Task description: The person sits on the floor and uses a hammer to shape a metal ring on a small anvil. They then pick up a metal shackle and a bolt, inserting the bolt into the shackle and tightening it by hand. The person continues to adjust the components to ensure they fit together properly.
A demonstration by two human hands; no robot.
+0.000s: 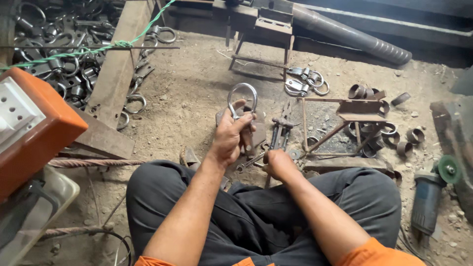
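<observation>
The left hand (230, 138) grips a grey metal ring clamp (242, 101), its round loop upright above the fingers, over the dirt floor (192, 88). The right hand (279, 163) closes around the pliers (278, 135) beside it.

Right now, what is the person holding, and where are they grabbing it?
The left hand grips a metal ring clamp by its lower stem, loop upward. The right hand is closed on a tool handle; which tool cannot be told.

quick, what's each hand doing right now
Left hand: closed around a metal ring shackle.
Right hand: closed on a tool handle, seemingly tongs.
</observation>
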